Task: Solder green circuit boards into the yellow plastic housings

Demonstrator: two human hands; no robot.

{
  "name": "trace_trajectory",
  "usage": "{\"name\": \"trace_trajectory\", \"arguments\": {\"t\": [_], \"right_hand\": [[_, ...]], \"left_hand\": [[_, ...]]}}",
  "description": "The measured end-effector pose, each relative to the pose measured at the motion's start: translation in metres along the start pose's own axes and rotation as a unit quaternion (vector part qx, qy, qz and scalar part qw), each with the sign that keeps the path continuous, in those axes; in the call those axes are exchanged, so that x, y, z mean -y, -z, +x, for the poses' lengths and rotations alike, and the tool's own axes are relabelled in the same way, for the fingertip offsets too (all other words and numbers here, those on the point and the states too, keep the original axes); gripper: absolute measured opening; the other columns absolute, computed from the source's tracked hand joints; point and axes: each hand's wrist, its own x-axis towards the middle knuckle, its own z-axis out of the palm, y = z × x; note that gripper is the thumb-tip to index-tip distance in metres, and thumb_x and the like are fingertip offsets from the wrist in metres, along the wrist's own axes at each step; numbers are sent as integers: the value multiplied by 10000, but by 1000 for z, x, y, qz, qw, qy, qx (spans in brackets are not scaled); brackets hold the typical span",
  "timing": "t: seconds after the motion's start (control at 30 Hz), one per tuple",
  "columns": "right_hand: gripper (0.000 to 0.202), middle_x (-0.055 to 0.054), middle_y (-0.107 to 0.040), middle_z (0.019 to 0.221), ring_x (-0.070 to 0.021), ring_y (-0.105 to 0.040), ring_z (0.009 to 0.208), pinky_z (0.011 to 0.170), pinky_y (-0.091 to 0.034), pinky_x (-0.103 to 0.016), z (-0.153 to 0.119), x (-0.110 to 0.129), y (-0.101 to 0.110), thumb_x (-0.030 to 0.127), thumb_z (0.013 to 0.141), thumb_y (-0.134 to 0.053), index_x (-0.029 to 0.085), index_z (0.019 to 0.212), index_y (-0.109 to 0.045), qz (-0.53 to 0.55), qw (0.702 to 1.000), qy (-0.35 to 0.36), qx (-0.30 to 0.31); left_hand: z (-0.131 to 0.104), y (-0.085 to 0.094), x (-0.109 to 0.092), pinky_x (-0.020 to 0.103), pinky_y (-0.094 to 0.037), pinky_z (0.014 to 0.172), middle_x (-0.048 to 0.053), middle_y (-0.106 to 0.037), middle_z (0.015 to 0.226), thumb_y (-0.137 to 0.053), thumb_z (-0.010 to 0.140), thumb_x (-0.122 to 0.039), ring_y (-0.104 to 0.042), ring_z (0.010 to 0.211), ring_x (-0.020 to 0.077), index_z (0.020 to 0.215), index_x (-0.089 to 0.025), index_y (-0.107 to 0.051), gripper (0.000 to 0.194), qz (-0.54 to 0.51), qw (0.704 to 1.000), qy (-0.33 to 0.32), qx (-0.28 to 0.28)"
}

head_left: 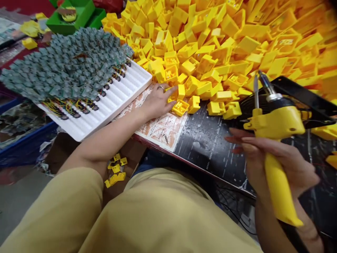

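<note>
My left hand (pixel 158 102) reaches to the near edge of a big heap of yellow plastic housings (pixel 210 45). Its fingers are apart and touch or lie right beside an open yellow housing (pixel 180 107), with a ring on one finger. At the right, my right hand (pixel 276 158) is closed round the handle of a yellow soldering gun (pixel 279 121). The gun's metal tip and a thin tube beside it point up and away, in front of the heap. Another yellow housing (pixel 194 104) sits just right of the one by my left hand.
A white ribbed tray (pixel 116 102) holds many grey-green circuit pieces with wires at the left. Behind it stand green bins (pixel 79 17). A black metal stand (pixel 302 98) is behind the gun. Yellow pieces lie in a box (pixel 116 168) below the table edge.
</note>
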Motion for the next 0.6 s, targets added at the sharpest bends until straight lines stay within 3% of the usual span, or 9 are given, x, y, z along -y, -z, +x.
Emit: {"name": "trace_trajectory", "arguments": {"t": [0.13, 0.23, 0.33, 0.47, 0.53, 0.6], "right_hand": [[183, -90, -703, 1151, -208, -732, 909, 697, -624, -271, 2, -12, 0, 182, 951, -619, 244, 1109, -552, -17, 997, 36, 66], [317, -111, -693, 1147, -247, -720, 973, 773, -626, -333, 4, -14, -4, 379, 906, -709, 233, 1126, -535, -62, 985, 61, 146], [476, -82, -693, 982, -255, -714, 865, 681, -598, -347, 2, -14, -11, 532, 860, -721, 211, 1164, -544, -119, 970, 81, 195], [336, -47, -675, 933, -192, -682, 774, 654, -553, -296, -8, -19, -10, 378, 919, -695, 208, 1159, -534, -154, 965, 82, 195], [368, -36, -674, 917, -178, -670, 746, 665, -546, -291, -11, -23, -8, 358, 893, -731, 213, 1163, -527, -161, 970, 75, 169], [405, -24, -664, 860, -167, -647, 677, 639, -527, -289, -11, -27, -7, 374, 873, -755, 210, 1167, -530, -190, 969, 85, 137]], "left_hand": [[-27, -1, -20, 421, -533, 879, 162, -663, 1158, -464, 946, -399, -633, 1013, 276, 1382, -134, -546, 517, -9, 994, -106, 20], [-48, -3, -43, 398, -535, 845, 160, -693, 1093, -450, 940, -368, -641, 967, 268, 1308, -102, -606, 480, -19, 973, -229, 25], [-52, 0, -57, 411, -510, 908, 162, -669, 1239, -436, 955, -279, -633, 1052, 267, 1394, -118, -534, 478, -27, 949, -310, 42], [-53, 20, -37, 539, -355, 1122, 176, -528, 1465, -513, 963, -417, -486, 1343, 326, 1511, -161, -372, 621, -37, 953, -288, 89], [-57, 30, -19, 511, -321, 1161, 196, -437, 1539, -531, 954, -491, -417, 1411, 327, 1525, -146, -339, 694, -50, 957, -264, 114], [-62, 36, -7, 429, -393, 1113, 193, -490, 1494, -505, 968, -502, -485, 1350, 295, 1484, -127, -403, 646, -66, 960, -238, 131]]}}
